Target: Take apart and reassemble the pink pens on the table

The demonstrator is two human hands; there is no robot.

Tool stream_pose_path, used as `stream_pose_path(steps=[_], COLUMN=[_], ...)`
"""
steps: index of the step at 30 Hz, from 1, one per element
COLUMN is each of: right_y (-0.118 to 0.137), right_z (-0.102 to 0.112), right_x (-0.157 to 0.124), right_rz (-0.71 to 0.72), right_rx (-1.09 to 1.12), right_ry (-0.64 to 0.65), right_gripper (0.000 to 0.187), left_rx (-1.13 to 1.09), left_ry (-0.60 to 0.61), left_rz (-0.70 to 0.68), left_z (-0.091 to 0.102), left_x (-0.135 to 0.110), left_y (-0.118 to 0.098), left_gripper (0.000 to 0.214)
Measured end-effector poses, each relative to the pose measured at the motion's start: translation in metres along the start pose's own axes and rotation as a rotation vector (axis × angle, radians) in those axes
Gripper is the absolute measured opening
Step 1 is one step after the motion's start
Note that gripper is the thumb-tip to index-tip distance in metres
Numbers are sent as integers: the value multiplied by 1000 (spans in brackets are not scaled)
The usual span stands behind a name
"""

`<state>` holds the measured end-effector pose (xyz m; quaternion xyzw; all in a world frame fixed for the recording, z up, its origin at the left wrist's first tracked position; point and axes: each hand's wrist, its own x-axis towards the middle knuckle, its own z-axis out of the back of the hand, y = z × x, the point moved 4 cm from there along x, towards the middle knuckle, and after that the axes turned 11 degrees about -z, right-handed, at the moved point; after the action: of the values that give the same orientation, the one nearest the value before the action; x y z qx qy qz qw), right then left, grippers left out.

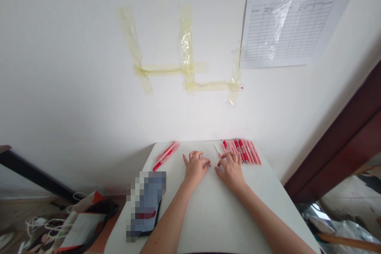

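Note:
My left hand (pixel 195 166) and my right hand (pixel 230 168) rest side by side at the far middle of a white table (pixel 217 214), fingers curled and tips close together. Something small and pinkish-red shows between the fingertips; I cannot make out what it is. A row of several pink and red pens (pixel 242 151) lies just right of my right hand, touching its fingers. A small pile of pink and red pens (pixel 166 155) lies to the left of my left hand, apart from it.
A dark phone (pixel 147 210) lies near the table's left edge. The white wall behind carries strips of yellowed tape (pixel 186 63) and a taped paper form (pixel 290 27). Bags and cables (pixel 74 222) sit on the floor at left; a dark wooden frame (pixel 342 135) stands at right.

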<state>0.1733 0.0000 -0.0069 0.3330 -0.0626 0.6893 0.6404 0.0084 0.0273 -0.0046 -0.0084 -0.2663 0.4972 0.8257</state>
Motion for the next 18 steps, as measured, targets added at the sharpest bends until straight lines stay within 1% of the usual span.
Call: stream_pose_path(steps=[9, 18], right_y=[-1, -4], right_z=[0, 5], right_x=[2, 5], right_rz=[-4, 36], right_rx=[-7, 64], right_ry=[27, 25], right_gripper=[6, 6], left_rx=[-6, -31], left_ry=[-3, 14], left_rz=[-4, -24], left_z=[0, 0], left_x=[0, 0], left_y=[1, -3], left_gripper=[2, 11])
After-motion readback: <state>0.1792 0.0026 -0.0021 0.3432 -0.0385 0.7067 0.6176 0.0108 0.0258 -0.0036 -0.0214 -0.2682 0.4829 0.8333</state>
